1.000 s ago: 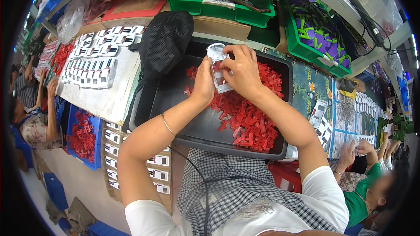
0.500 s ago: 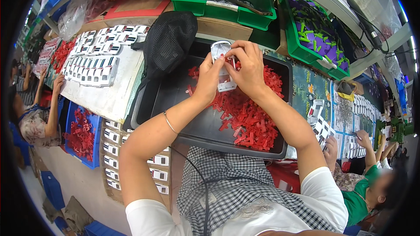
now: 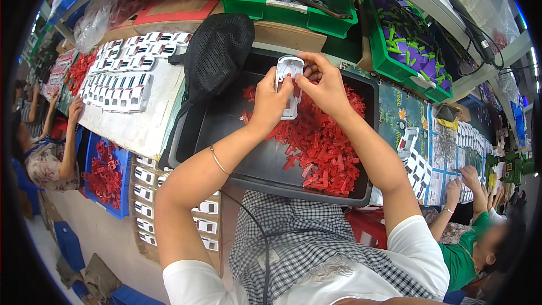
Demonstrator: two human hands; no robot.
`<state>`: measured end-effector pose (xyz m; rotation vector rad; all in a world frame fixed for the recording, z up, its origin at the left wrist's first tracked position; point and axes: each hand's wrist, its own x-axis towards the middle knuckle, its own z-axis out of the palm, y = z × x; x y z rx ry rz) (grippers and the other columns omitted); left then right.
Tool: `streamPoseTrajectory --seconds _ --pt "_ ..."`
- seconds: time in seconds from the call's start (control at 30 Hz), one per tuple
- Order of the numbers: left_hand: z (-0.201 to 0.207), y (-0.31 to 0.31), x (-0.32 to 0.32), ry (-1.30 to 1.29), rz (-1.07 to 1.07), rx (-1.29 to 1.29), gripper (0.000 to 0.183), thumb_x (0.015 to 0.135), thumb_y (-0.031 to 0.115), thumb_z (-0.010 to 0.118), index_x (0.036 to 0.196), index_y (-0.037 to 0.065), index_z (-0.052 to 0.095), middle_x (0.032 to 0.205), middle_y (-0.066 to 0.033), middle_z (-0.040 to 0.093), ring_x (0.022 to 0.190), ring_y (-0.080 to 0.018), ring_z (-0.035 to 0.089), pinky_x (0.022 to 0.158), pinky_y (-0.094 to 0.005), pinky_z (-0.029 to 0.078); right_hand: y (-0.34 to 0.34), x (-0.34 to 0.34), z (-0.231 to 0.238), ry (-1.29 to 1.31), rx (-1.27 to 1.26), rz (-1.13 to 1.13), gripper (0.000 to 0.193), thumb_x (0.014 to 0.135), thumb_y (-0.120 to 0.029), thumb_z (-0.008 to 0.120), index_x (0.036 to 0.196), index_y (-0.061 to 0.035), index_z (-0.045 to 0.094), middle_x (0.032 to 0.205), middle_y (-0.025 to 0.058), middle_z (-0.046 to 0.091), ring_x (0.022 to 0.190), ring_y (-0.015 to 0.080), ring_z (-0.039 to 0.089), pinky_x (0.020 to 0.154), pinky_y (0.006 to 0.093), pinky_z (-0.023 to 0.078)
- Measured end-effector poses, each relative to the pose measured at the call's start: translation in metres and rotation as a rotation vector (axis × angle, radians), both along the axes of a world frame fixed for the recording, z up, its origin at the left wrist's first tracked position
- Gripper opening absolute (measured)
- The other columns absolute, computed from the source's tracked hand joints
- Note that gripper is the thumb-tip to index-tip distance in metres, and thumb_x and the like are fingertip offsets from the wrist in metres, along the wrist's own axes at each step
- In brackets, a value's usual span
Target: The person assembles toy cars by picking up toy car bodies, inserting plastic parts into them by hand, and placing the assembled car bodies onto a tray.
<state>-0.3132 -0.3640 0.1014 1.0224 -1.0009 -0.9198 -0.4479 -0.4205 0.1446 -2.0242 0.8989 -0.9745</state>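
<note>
Over a black tray (image 3: pixel 231 155) I hold a white plastic toy car shell (image 3: pixel 290 116), its hollow inside facing up. My left hand (image 3: pixel 269 99) grips the shell along its left side, thumb on top. A small red plastic piece (image 3: pixel 289 77) shows inside the shell, between the tips of my thumbs. My right hand (image 3: pixel 328 87) is closed, with the thumb at the shell's right side by the red piece and the fingers curled behind. What the right fingers hold is partly hidden. Beneath my hands lies a heap of red plastic pieces (image 3: pixel 327 161).
A black mesh bag (image 3: pixel 220 51) lies over the tray's left corner. Rows of white car shells (image 3: pixel 127 90) stand at left. Green bins (image 3: pixel 288 12) of grey and purple-green parts stand behind. A blue crate (image 3: pixel 125 186) holds red pieces. Co-workers' hands (image 3: pixel 454 192) show at right.
My right hand has shifted slightly right and its fingers have curled in beside the shell. The shell has tilted a little. At right, a co-worker's hands have moved.
</note>
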Motion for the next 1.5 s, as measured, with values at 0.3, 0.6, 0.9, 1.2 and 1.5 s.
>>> streamPoseTrajectory --seconds 0.3,0.6,0.9,1.2,1.5 --pt "0.006 0.004 0.004 -0.123 -0.031 0.088 0.012 0.09 0.009 0.055 0.096 -0.001 0.058 0.073 -0.0014 0.059 0.062 -0.0048 0.051 0.054 -0.024 0.043 0.001 0.003 -0.001 -0.058 0.07 -0.047 0.037 0.074 -0.01 0.072 0.107 0.0012 0.06 0.088 0.01 0.065 0.072 0.0147 0.06 0.068 0.0288 0.05" --pt "0.007 0.006 0.004 -0.205 -0.035 0.088 0.015 0.092 0.01 0.053 0.101 0.0 0.058 0.076 0.0002 0.057 0.066 -0.0034 0.05 0.056 -0.0219 0.042 -0.002 0.0 -0.006 -0.016 0.128 0.013 0.038 0.079 -0.004 0.071 0.112 0.0053 0.057 0.085 0.0024 0.062 0.071 0.0042 0.055 0.063 0.0192 0.047" --pt "0.015 0.01 0.007 -0.341 0.017 0.008 0.017 0.088 0.01 0.054 0.098 -0.003 0.057 0.074 -0.0179 0.062 0.067 -0.0228 0.063 0.062 -0.0354 0.048 0.002 0.004 -0.006 -0.113 0.242 0.034 0.031 0.08 -0.003 0.07 0.108 0.0048 0.057 0.089 0.0034 0.063 0.078 0.0066 0.059 0.067 0.0207 0.049" --pt "0.109 0.057 0.085 -0.529 0.314 -0.113 0.026 0.089 0.01 0.054 0.113 0.0 0.055 0.085 -0.0207 0.063 0.079 -0.0343 0.064 0.073 -0.0394 0.049 0.013 0.004 0.013 -0.319 0.173 0.167 0.037 0.086 -0.004 0.067 0.12 -0.0029 0.053 0.102 0.0029 0.055 0.088 0.009 0.055 0.077 0.0222 0.047" --pt "-0.043 0.083 0.277 -1.455 0.589 0.435 0.056 0.078 0.017 0.07 0.128 0.005 0.045 0.109 -0.0218 0.049 0.103 -0.0378 0.048 0.088 -0.0464 0.042 0.023 0.011 0.012 -0.02 -0.031 0.16 0.03 0.084 -0.001 0.066 0.113 -0.0043 0.059 0.097 0.0028 0.057 0.082 0.0085 0.056 0.066 0.0208 0.044"
